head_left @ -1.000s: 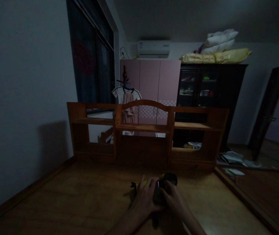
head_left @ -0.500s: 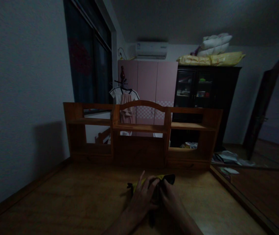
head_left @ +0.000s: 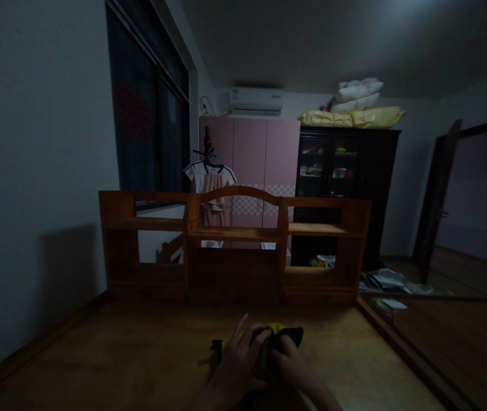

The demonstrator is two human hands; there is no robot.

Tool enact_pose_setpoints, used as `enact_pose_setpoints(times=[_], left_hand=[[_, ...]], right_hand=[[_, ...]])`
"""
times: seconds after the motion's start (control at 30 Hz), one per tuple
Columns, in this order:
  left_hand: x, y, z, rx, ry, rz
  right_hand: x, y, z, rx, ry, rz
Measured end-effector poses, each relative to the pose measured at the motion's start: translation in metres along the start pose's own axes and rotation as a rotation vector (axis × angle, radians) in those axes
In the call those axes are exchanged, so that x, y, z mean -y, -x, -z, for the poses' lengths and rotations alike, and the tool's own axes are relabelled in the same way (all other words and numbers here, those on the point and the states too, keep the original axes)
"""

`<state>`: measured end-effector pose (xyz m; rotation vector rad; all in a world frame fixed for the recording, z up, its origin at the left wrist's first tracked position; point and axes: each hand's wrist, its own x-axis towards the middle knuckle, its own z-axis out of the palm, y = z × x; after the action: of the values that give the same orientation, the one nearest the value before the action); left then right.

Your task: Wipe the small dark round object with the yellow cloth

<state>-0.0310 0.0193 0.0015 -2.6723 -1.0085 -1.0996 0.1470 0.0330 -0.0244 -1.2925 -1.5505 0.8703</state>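
Under both hands (head_left: 264, 365), a crumpled yellow-and-black cloth (head_left: 284, 332) (dimly lit)

A black-and-yellow cloth (head_left: 284, 333) lies bunched on the wooden floor.

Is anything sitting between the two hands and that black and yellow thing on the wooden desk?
Nothing visible. The left hand and right hand already rest on the dark black and yellow object, on the wooden desk. The wooden shelf unit stands behind it, apart. The room is too dim to tell the grip.
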Motion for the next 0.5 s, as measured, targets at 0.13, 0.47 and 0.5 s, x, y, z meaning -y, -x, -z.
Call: enact_pose_setpoints(times=[0.13, 0.47, 0.5], left_hand=[[0.005, 0.002, -0.006, 0.013, -0.006, 0.011], [0.011, 0.002, -0.014, -0.022, -0.078, -0.046], [0.014, 0.001, -0.016, -0.026, -0.106, -0.054]], right_hand=[[0.002, 0.005, 0.000, -0.008, 0.048, 0.005], [0.057, 0.026, 0.010, 0.018, 0.083, 0.041], [0.065, 0.031, 0.012, 0.025, 0.080, 0.057]])
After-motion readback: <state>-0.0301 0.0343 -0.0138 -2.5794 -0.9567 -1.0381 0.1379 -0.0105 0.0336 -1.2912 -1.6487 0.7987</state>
